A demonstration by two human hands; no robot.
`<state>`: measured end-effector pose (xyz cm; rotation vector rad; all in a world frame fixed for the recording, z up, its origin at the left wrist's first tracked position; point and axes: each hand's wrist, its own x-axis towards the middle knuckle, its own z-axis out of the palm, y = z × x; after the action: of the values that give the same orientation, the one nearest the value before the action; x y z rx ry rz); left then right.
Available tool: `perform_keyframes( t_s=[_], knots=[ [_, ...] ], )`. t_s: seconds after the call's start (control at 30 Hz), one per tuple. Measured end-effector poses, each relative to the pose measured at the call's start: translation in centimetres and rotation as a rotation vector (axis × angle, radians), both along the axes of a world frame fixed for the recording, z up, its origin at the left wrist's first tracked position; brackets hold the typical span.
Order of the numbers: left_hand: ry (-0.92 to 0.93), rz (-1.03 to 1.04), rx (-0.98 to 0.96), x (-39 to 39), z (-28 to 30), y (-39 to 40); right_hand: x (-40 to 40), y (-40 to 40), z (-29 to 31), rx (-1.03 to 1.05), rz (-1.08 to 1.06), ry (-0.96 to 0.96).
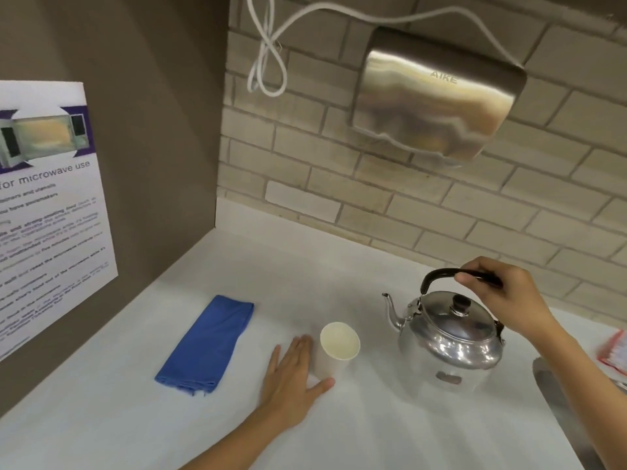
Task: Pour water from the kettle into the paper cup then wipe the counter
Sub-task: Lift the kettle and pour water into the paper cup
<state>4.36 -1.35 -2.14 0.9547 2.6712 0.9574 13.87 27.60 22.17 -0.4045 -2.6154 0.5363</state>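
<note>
A shiny steel kettle [451, 337] stands on the white counter [356, 429], spout pointing left. My right hand [502, 293] is closed around its black arched handle. A white paper cup [337, 347] stands upright just left of the kettle and looks empty inside. My left hand [291, 378] lies flat on the counter with its fingers spread, cupping the base of the cup from the left, thumb in front of it. A folded blue cloth [207, 344] lies flat further left.
A brick wall with a steel hand dryer [437, 96] and a looped white cable rises behind. A brown side panel with a microwave notice [44, 212] closes the left. A red-and-white packet [614, 351] and a sink edge lie at the right.
</note>
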Motion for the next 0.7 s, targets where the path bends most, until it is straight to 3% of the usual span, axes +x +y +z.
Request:
perform_keyframes(
  t_s=[0.33, 0.7],
  knots=[
    [0.024, 0.135, -0.025, 0.8, -0.6, 1.7, 1.7, -5.5, 1.5, -0.028, 0.199, -0.067],
    [0.088, 0.225, -0.018, 1.4, -1.2, 2.7, 0.5, -7.2, 0.9, 0.088, 0.235, -0.178]
  ],
)
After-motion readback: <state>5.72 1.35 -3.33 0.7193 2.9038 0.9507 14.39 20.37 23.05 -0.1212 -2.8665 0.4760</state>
